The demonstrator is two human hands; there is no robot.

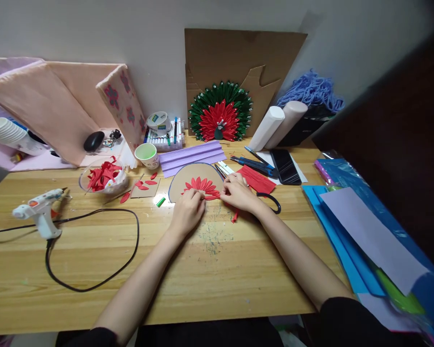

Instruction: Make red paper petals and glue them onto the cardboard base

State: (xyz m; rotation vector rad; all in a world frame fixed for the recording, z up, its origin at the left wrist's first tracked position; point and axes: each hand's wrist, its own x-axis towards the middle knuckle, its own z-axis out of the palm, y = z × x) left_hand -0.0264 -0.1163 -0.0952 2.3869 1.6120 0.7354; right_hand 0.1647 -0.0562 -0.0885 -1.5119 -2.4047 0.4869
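A half-round piece of cardboard [183, 176] with a blue-lined rim lies flat on the table. A fan of red paper petals [202, 185] spreads up from its straight edge. My left hand [189, 209] rests over the base of the fan with its fingers curled down; whatever lies beneath the fingertips is hidden. At the fan's right end, my right hand [237, 193] is closed, its fingertips pinching the end of a red petal. Scissors with a black handle [275, 203] lie beside my right wrist, partly covered. A red scrap [235, 217] sits just below that hand.
To the left are a glue gun [43, 209] with a looping black cable, a bowl of red strips [103, 176], loose petals [142, 185] and a paper cup [146, 155]. Behind stands a green-and-red fan on cardboard [220, 113]. A phone [285, 166] and coloured sheets [372, 236] lie right.
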